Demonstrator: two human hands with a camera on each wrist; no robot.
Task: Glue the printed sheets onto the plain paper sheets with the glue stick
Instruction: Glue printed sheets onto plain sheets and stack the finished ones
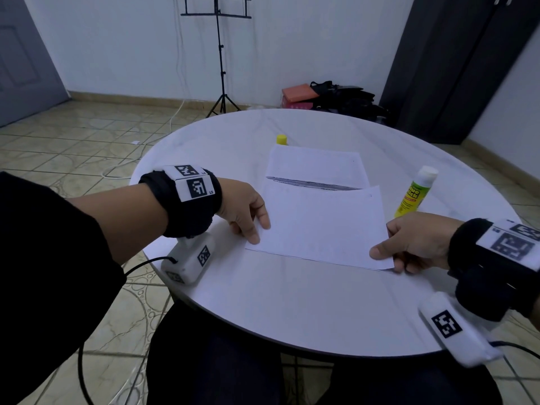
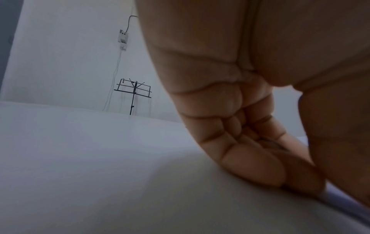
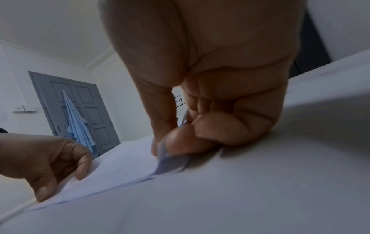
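A white paper sheet [image 1: 318,226] lies on the round white table [image 1: 292,311], with its near right corner lifted. My left hand [image 1: 257,232] pinches the sheet's left edge between thumb and fingers, which the right wrist view also shows. My right hand [image 1: 385,258] pinches the near right corner, thumb on top and fingers underneath; this corner [image 3: 172,163] curls up in the right wrist view. Behind the sheet is a stack of sheets [image 1: 315,168] with dark print at its front edge. A yellow-green glue stick [image 1: 416,191] with a white cap stands upright to the right, held by neither hand.
A small yellow cap [image 1: 282,139] stands behind the stack. Beyond the table are a black music stand [image 1: 220,54], bags and a box on the floor [image 1: 330,97], and a dark cabinet [image 1: 455,62]. Cables run from both wrist units off the table's near edge.
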